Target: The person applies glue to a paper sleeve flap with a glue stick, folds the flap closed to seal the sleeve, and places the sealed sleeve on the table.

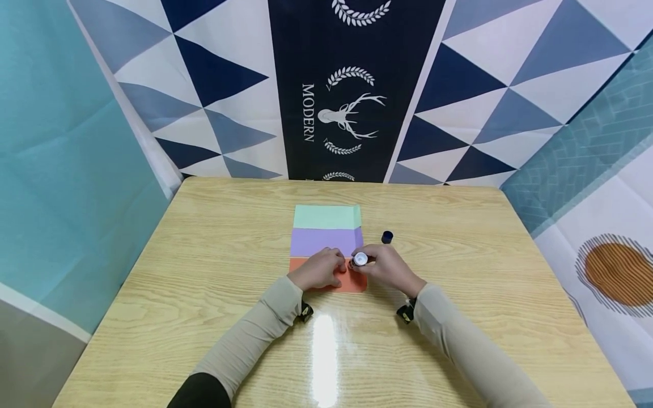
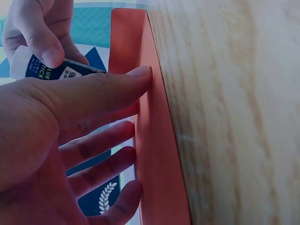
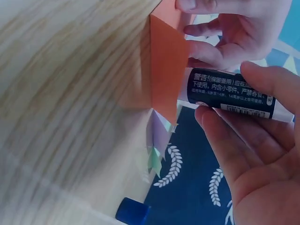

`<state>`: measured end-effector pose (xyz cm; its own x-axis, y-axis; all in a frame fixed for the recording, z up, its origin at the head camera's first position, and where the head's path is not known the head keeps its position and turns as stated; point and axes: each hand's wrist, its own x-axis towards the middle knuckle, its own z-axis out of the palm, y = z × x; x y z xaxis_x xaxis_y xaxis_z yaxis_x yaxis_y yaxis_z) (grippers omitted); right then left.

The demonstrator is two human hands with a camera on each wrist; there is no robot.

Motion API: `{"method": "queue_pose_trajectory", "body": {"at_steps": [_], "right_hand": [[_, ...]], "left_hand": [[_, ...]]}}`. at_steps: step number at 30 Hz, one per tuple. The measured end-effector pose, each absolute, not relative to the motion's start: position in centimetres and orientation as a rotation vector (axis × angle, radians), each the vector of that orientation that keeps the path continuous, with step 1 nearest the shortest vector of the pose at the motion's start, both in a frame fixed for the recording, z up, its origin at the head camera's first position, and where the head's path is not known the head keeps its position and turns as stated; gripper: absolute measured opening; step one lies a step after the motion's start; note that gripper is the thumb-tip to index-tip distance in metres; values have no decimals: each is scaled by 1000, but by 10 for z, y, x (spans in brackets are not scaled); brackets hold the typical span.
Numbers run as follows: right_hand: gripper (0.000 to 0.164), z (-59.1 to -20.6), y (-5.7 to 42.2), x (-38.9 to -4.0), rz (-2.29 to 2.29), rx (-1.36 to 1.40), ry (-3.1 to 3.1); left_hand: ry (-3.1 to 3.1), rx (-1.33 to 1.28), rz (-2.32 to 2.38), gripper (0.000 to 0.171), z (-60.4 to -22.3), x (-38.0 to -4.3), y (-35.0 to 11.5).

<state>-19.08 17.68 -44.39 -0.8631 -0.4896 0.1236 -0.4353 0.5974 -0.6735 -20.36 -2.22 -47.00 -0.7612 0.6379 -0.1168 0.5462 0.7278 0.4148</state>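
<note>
My right hand [image 1: 389, 267] pinches a dark-labelled glue stick [image 3: 229, 96] between thumb and fingers. Its far end meets the orange paper [image 3: 168, 65] near the folded right flap; whether glue is leaving it I cannot see. On the same orange sheet rests my left hand [image 1: 318, 269], thumb and fingertips touching the surface, fingers loosely bent. Purple paper [image 1: 321, 242] and mint green paper [image 1: 323, 217] lie beyond the orange one in a row, each with a crease along its right side.
A dark blue cap [image 1: 387, 237] stands on the wooden table [image 1: 214, 243], right of the papers. Patterned cloth [image 1: 229, 102] hangs behind the table's far edge. A bright light reflection shows near the front.
</note>
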Motion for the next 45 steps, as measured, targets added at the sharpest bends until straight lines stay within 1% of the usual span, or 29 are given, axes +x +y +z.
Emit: {"method": "queue_pose_trajectory", "body": {"at_steps": [5,8,14,16,19,26,31,36,45], "right_hand": [[16,-441,177,-184,-1065,-880,2703],[17,-440,178,-177,-1044,-900,2699],[13,-436,181,-168,-1035,-936,2607],[11,-435,183,-169,-1044,-936,2571],[11,-433,185,-172,-1081,-894,2578],[17,-437,179,-189,-1116,-848,2716],[18,-441,174,-193,-1110,-821,2776],[20,-443,174,-192,-1081,-794,2781],[18,-440,181,-178,-1042,-864,2704]], "left_hand": [[2683,927,538,23,-471,-203,-23],[2676,918,539,23,-470,-203,-22],[2673,905,535,22,-468,-203,-22],[2673,905,542,22,-467,-202,-22],[2669,909,549,23,-464,-201,-22],[2680,932,503,24,-464,-201,-23],[2681,943,515,26,-465,-202,-23],[2678,940,522,26,-464,-202,-22],[2673,907,531,25,-466,-202,-21]]}}
